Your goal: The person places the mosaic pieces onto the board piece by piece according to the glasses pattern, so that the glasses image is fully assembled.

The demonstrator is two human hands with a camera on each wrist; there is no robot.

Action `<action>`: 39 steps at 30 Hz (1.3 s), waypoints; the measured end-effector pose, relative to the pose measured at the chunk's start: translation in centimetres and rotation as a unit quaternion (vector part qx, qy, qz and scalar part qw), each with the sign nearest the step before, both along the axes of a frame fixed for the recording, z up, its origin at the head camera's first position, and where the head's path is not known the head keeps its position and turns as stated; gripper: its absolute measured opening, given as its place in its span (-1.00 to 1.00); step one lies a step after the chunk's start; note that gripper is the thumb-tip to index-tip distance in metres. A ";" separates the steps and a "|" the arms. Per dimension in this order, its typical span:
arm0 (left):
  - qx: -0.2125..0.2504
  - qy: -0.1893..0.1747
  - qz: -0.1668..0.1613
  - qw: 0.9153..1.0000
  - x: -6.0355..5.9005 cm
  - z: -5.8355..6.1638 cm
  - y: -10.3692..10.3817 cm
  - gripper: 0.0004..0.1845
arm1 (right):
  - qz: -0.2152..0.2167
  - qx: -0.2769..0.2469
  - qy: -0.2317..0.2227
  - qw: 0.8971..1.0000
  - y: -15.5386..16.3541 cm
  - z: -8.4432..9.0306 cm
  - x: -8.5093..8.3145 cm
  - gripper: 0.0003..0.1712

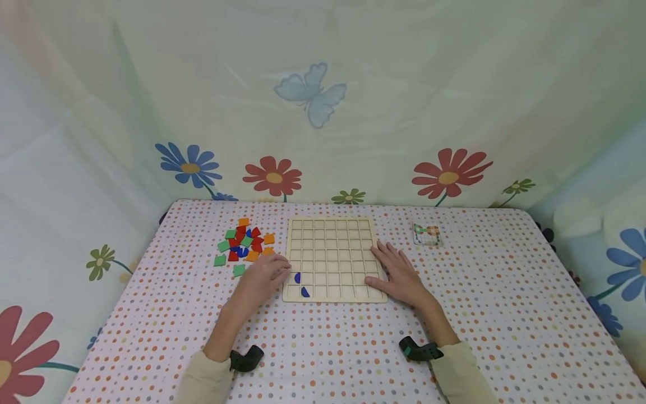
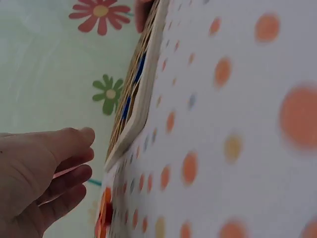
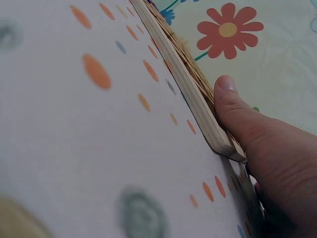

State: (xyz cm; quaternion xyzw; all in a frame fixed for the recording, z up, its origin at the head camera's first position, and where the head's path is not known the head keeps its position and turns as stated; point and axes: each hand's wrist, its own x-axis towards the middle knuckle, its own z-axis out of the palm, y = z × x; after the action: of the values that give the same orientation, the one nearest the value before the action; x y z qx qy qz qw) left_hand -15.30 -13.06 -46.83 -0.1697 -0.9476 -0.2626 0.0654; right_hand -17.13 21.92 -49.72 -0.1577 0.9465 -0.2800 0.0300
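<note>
Flowered sheeting hangs behind and to both sides of a counter (image 1: 504, 314) covered in a dotted cloth, which leaves the wooden grid board (image 1: 330, 259) as the one plain thing in the middle, square to the person. Two blue pieces (image 1: 301, 284) already sit in cells at its near left corner. The right hand (image 1: 398, 273) lies flat on the board's near right part, fingers straight and spread, grip wide open and holding nothing; that looks like a way to keep the board from sliding. From the right wrist view its thumb (image 3: 233, 106) presses on the board's edge. The left hand (image 1: 267, 275) rests at the board's left edge, fingers loosely curled, with nothing visibly pinched, just beside the heap of coloured tiles (image 1: 244, 244), so stock is close to the hand that picks. A small pattern card (image 1: 428, 234) lies apart on the right, past the board's far corner, face up, likely for reference
</note>
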 end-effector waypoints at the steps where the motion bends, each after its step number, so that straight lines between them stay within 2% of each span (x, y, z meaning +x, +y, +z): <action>1: -0.001 0.006 0.022 1.000 -0.3 0.1 -0.9 -0.82 | -0.001 -0.001 0.000 1.000 0.0 0.0 0.0 0.00; 3: -0.008 0.020 0.065 0.998 -0.8 0.1 -2.8 -0.79 | -0.001 -0.002 0.001 1.000 -0.1 0.0 0.0 0.00; 5: -0.020 0.029 0.091 0.995 -1.1 -0.2 -4.7 -0.76 | -0.002 -0.002 0.000 1.000 -0.1 0.1 0.1 0.00; 8: -0.046 0.027 0.102 0.993 -1.6 -0.6 -6.6 -0.69 | -0.002 -0.003 0.000 1.000 -0.2 0.2 0.1 -0.01; 11: -0.061 0.016 0.099 0.993 -1.8 -0.8 -7.5 -0.64 | -0.003 0.001 -0.004 1.000 -0.2 0.3 0.2 -0.01; 17: -0.091 0.027 0.094 0.991 -1.9 -0.7 -7.5 -0.69 | -0.001 0.004 -0.003 1.000 -0.3 0.4 0.2 -0.01; 21: -0.097 0.032 0.108 0.989 -1.9 -0.6 -7.3 -0.75 | -0.002 0.006 -0.002 1.000 -0.3 0.5 0.2 -0.01; 29: -0.061 -0.012 0.152 0.986 -1.7 -0.6 -7.1 -0.74 | 0.000 0.010 -0.003 1.000 -0.4 0.4 0.1 -0.01; 33: -0.050 -0.031 0.159 0.986 -1.5 -0.4 -7.0 -0.72 | -0.001 0.005 -0.001 1.000 -0.4 0.5 0.3 -0.01; 39: -0.034 -0.033 0.164 0.985 -1.4 -0.3 -6.7 -0.71 | 0.000 0.004 0.002 1.000 -0.2 0.6 0.3 0.00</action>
State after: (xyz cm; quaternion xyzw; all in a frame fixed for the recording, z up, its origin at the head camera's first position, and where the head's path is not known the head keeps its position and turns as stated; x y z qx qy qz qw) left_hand -16.74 -19.72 -47.17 -0.0057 -0.9726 -0.2214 0.0703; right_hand -16.80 21.74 -49.17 -0.1580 0.9477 -0.2757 0.0290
